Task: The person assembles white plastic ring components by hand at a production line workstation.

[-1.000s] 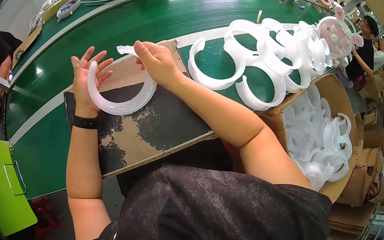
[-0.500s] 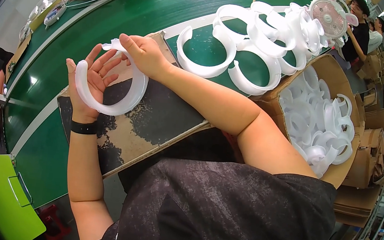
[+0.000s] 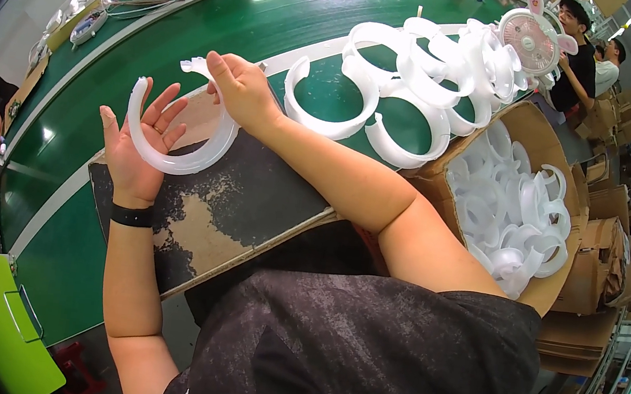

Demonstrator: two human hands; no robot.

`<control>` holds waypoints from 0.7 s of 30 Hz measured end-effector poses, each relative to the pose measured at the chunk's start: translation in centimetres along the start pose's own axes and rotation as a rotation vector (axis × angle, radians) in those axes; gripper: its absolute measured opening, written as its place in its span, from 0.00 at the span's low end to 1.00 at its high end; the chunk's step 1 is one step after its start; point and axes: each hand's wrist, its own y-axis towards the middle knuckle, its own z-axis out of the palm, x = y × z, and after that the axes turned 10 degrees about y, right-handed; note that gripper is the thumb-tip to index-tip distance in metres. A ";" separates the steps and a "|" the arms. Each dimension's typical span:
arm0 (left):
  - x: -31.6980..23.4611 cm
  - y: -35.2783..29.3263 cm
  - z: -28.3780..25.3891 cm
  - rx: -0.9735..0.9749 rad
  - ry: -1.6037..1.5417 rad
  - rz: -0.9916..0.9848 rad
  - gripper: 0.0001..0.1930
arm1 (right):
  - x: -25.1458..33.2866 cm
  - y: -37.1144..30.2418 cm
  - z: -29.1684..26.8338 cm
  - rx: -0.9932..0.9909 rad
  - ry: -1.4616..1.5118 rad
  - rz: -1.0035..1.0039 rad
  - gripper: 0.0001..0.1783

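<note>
A white, translucent C-shaped plastic ring (image 3: 186,164) hangs over a worn, dark-topped box, its gap facing up and left. Near the ring's upper end, my right hand (image 3: 246,94) pinches it between thumb and fingers. My left hand (image 3: 130,171), with a black band at the wrist, is behind the ring's left side, palm up and fingers spread. Whether the left palm touches the ring I cannot tell. Several similar white rings (image 3: 332,129) stand stacked on the green work surface (image 3: 263,19), right of my right hand.
An open cardboard box (image 3: 570,143) of loose white rings stands by my right elbow. The worn box (image 3: 244,195) lies before me. A pink-and-white fan (image 3: 528,43) is at far right, near other people. A lime-green panel (image 3: 3,331) is at lower left.
My left fingers have come away from the ring's upper end and spread apart. The ring stays in my right hand, its gap showing wider now. The whole view has shifted slightly.
</note>
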 end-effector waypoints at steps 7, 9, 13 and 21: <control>0.6 0.8 -1.0 -0.082 0.021 0.024 0.39 | -0.7 -1.6 1.1 0.331 -0.030 0.025 0.19; 0.7 0.8 -1.1 -0.080 -0.005 0.013 0.39 | -0.8 -1.3 1.2 0.291 0.002 0.026 0.17; 0.8 0.6 -2.2 -0.008 -0.064 -0.021 0.40 | -1.1 -0.7 1.5 0.240 0.047 0.050 0.17; 0.0 1.2 -3.0 -0.149 0.064 0.055 0.35 | -0.5 0.3 0.2 0.265 -0.145 0.335 0.23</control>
